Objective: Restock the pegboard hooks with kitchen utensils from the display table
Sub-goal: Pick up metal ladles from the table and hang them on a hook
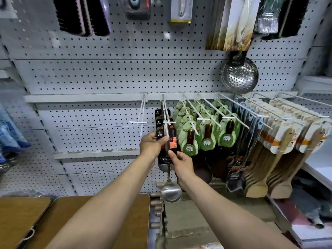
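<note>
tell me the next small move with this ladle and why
Probably slide the ladle's card further back along the hook. Both hands grip the card, left hand at its upper edge and right hand at its lower part, right at the hook's front tip, with other black cards hanging behind it. The ladle bowl hangs free below, so nothing seems to block it.

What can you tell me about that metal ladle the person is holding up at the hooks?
The shiny steel ladle on a black printed card hangs upright, its round bowl lowest, above the table edge. The card's top sits at the white wire hook, which already carries similar black cards. The left hand pinches the card's upper part; the right hand grips its lower end beside the thin handle. Whether it is fully threaded on cannot be told.
</note>
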### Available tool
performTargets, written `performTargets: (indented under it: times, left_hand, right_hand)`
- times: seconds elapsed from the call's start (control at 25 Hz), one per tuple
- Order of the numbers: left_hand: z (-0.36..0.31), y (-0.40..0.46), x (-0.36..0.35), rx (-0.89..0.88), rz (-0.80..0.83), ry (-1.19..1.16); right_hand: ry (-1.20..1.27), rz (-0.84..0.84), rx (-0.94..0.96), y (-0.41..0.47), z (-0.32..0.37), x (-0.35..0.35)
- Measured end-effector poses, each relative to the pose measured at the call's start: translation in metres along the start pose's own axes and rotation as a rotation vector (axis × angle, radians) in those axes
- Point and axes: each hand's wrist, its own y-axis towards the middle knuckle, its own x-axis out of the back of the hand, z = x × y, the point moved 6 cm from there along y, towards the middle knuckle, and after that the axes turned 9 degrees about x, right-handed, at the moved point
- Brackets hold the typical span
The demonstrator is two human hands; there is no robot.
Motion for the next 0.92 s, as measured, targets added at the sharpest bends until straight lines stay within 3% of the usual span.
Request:
performTargets:
  times: [0.52,0.92]
  left_hand:
    - [-0.004,0.027,-0.002,-0.082,0.089,0.001]
    - [0.006,0.019,0.003,-0.006,0.015,0.053]
  right_hand:
    - [-0.053,-0.129,-0.054,0.030,-0.021,-0.011]
    - [-0.185,-0.012,-0.103,0.019,-0.011,-0.008]
